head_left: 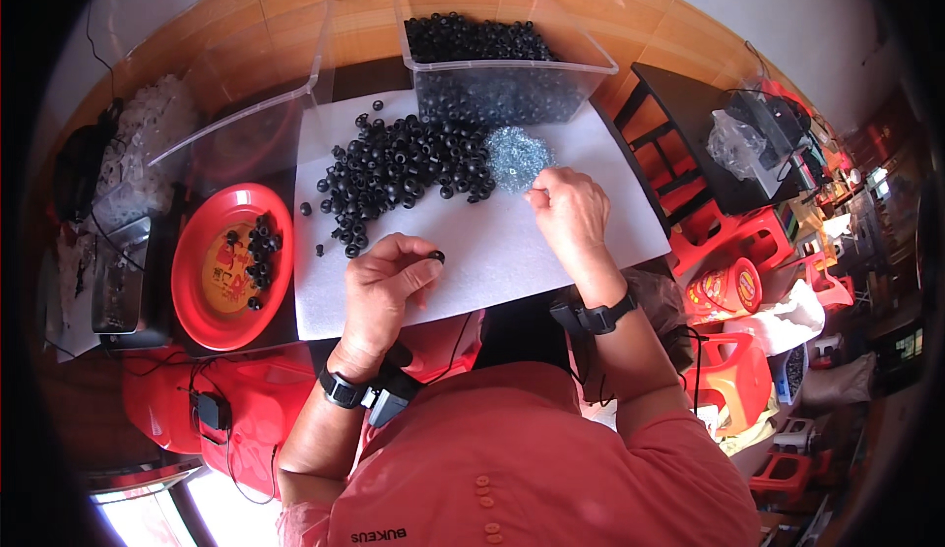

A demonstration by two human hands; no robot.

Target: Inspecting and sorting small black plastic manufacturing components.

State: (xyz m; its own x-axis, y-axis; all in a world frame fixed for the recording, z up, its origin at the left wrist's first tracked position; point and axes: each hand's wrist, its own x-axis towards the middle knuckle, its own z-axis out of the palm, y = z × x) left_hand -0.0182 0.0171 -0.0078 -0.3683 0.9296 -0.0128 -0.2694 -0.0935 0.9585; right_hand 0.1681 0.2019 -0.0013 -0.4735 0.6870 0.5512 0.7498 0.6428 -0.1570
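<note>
My left hand is closed, pinching a small round black plastic piece between thumb and fingertips above the front of a white sheet. My right hand has its thumb and fingers pressed together at the near edge of a heap of tiny silvery-blue pieces. Whatever sits in that pinch is too small to make out. Left of the heap spreads a large pile of black round pieces, several with a hole showing.
A clear bin of black pieces stands behind the heap; another clear bin is at the back left. The red oval tray at left carries several black pieces. Red stools and a dark side table stand at right.
</note>
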